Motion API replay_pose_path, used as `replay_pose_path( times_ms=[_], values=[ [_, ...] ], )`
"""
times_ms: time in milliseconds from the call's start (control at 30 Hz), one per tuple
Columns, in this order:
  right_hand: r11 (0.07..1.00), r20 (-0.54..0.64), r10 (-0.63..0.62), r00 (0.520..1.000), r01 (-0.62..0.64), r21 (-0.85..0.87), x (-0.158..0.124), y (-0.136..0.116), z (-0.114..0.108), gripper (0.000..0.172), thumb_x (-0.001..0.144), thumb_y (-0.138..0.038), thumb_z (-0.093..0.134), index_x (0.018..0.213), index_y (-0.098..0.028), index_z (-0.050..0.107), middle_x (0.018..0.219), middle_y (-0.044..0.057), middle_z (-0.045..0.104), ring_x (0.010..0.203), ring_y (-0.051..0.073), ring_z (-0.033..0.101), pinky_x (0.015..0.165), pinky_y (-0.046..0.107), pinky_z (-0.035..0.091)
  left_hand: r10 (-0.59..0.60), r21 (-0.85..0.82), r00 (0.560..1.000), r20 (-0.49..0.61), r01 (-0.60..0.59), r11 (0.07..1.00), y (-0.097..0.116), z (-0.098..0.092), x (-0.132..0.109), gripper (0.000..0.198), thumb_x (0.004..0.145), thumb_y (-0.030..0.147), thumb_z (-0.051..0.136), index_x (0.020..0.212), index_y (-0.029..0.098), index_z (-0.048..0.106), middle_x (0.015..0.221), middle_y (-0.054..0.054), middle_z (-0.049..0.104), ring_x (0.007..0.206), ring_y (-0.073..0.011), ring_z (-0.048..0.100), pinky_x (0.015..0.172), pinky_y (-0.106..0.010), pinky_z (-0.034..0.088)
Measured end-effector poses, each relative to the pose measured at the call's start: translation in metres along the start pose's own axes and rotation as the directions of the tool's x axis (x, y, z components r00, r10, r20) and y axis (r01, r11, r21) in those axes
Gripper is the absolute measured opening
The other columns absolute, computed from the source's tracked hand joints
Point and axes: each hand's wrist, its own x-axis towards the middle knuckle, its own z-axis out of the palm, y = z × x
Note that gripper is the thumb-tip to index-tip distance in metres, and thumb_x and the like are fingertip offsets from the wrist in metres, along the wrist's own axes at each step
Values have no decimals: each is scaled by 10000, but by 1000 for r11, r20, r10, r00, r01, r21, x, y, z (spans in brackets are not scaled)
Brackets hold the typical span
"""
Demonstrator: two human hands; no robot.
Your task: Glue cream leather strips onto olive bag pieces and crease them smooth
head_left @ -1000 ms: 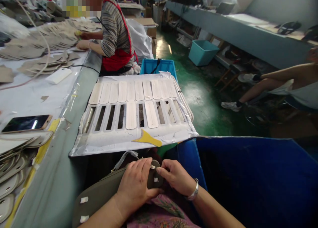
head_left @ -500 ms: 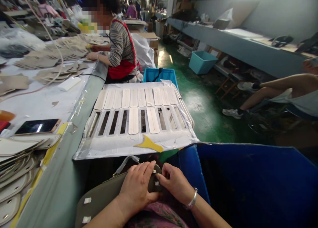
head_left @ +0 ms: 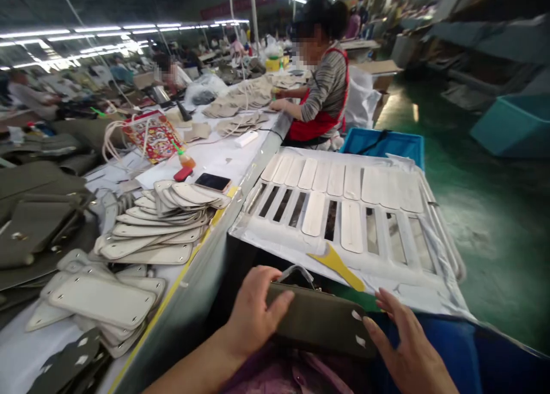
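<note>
A dark olive bag [head_left: 318,319] with two small white tabs near its right end lies across my lap. My left hand [head_left: 253,308] grips its left end, thumb over the top face and fingers behind. Beside the right end is my right hand [head_left: 404,337], fingers spread, its thumb close to the white tabs; whether it touches the bag is unclear. A clear strap [head_left: 298,272] rises behind the bag. Just beyond, a yellow scraper-like piece [head_left: 337,266] lies at the near edge of the white rack [head_left: 266,233], which holds pale oblong pieces [head_left: 352,225].
Stacks of pale pieces with metal studs [head_left: 103,296] cover the left table, near a phone [head_left: 212,181] and a patterned bag [head_left: 154,136]. A person in a red apron [head_left: 320,119] works beyond the rack. Blue bins [head_left: 382,145] stand behind it and at my right.
The view has swung left, showing more of the left table. My hands have moved apart, the left to the bag's left end. My right hand has opened away from the white tabs.
</note>
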Motion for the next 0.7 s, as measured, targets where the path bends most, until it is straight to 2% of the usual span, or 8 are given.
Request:
replay_pose_path(
  times_ms=[33, 100, 133, 200, 267, 367, 700],
  values=[
    [987, -3, -138, 990, 138, -84, 4, -13, 4, 605, 815, -493, 473, 1319, -190, 333, 1263, 130, 481, 1151, 271, 466, 961, 449, 400, -169, -35, 984, -63, 167, 985, -15, -15, -7, 283, 866, 431, 421, 915, 178, 540, 862, -40, 597, 815, -170, 556, 749, -283, 433],
    [903, 101, -378, 920, 391, -178, 12, -47, 18, 614, 818, -466, 490, 1336, -176, 333, 1292, 130, 467, 1184, 267, 433, 977, 433, 381, -384, -124, 923, 2, 381, 916, -45, -37, -19, 317, 850, 445, 430, 688, 181, 500, 619, 29, 497, 610, -129, 490, 583, -232, 392],
    [853, 183, -455, 872, 485, -193, 16, -66, 28, 624, 811, -457, 507, 1343, -178, 334, 1306, 126, 458, 1186, 264, 430, 977, 424, 378, -434, -160, 898, 78, 441, 883, -57, -43, -24, 346, 837, 461, 441, 639, 179, 477, 566, 47, 448, 562, -116, 451, 541, -221, 362],
    [775, 330, -531, 781, 605, -185, 21, -98, 50, 659, 786, -469, 544, 1349, -189, 347, 1335, 115, 438, 1196, 272, 417, 996, 436, 344, -459, -220, 865, 203, 497, 839, -71, -47, -30, 375, 810, 484, 466, 605, 170, 474, 534, 59, 416, 533, -103, 409, 509, -212, 326],
    [733, 425, -551, 718, 660, -165, 24, -119, 68, 683, 770, -507, 556, 1353, -213, 354, 1353, 102, 423, 1209, 281, 397, 1012, 453, 305, -449, -253, 857, 253, 506, 824, -76, -45, -32, 378, 780, 495, 501, 609, 157, 505, 542, 54, 448, 539, -101, 411, 511, -212, 325],
    [693, 486, -562, 669, 702, -164, 25, -130, 80, 684, 775, -528, 546, 1363, -244, 343, 1372, 100, 398, 1217, 294, 378, 1007, 468, 279, -444, -258, 853, 274, 510, 821, -76, -42, -32, 364, 740, 486, 553, 611, 145, 545, 553, 40, 503, 542, -104, 432, 516, -213, 338],
    [648, 546, -564, 620, 742, -172, 29, -129, 81, 633, 803, -516, 514, 1372, -333, 305, 1388, 97, 359, 1208, 300, 368, 969, 473, 299, -451, -306, 835, 316, 540, 784, -87, -42, -35, 248, 722, 376, 573, 615, 157, 524, 509, 59, 471, 473, -83, 406, 470, -203, 296]
  ],
)
